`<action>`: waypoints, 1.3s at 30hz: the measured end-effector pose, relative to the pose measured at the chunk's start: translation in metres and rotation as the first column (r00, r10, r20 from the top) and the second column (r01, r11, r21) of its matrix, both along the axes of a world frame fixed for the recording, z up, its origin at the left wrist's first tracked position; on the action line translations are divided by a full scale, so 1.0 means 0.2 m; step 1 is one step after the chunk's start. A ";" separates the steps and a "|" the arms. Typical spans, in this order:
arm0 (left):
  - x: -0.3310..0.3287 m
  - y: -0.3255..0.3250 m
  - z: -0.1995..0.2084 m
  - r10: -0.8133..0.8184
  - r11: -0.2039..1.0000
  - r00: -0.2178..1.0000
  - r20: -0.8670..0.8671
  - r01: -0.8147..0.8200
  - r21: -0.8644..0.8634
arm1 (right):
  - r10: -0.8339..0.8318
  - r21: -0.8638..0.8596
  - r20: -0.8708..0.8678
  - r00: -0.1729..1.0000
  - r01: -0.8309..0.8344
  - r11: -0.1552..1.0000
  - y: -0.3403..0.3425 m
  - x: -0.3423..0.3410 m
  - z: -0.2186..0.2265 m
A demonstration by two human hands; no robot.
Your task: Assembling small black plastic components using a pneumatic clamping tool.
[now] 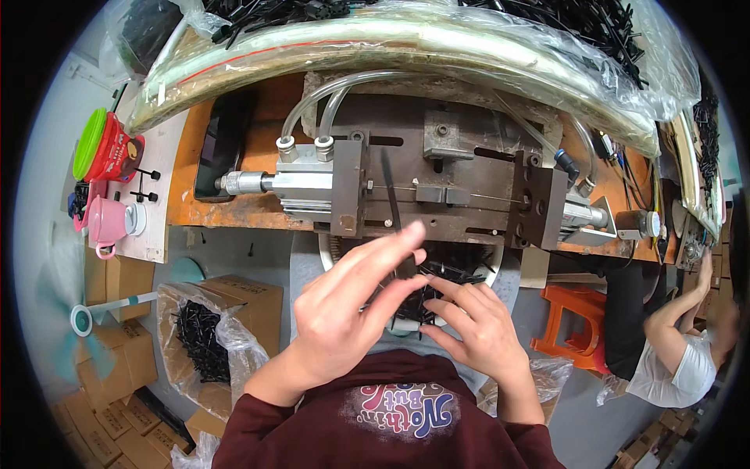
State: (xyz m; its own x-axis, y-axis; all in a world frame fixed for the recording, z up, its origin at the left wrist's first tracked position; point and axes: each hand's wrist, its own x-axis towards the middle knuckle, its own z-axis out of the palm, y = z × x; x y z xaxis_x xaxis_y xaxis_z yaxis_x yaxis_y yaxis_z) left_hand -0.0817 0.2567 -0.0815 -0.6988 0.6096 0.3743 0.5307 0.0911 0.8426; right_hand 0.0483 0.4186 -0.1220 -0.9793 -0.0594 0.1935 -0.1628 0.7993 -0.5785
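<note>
My left hand (351,293) is closed on a black plastic rod (391,187) with a wider block-like end between thumb and fingers. Its thin stem points up toward the metal fixture. Beside it, my right hand (480,324) has its fingers curled, its index fingertip close to my left thumb; what those fingers hold is not distinct. Below both hands is a white-rimmed tub (494,273) of black parts on my lap. Just beyond is the dark metal fixture (398,215), with a small grey block (441,195) on a thin wire at its middle.
Cylinders (305,184) with clear hoses flank the fixture on the orange bench (207,215). Bagged black parts (547,31) lie behind it. At left are a pink cup (108,219), a fan (82,320) and a lined carton (258,309). An orange stool (574,320) and another person (676,363) are at right.
</note>
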 end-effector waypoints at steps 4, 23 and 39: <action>-0.03 0.04 -0.07 -0.060 0.986 0.915 -0.400 -0.008 -0.167 | -0.013 -0.031 -0.027 1.000 0.012 0.999 -0.02 0.01 -0.02; -0.04 0.18 -0.06 -0.106 0.912 0.795 -0.597 -0.162 -0.378 | 0.022 -0.075 -0.002 1.000 -0.022 0.997 -0.02 0.03 -0.04; 0.13 0.00 0.54 -0.576 0.766 0.620 0.533 0.183 0.616 | -0.067 -0.106 -0.109 0.992 0.055 0.993 -0.08 0.13 -0.12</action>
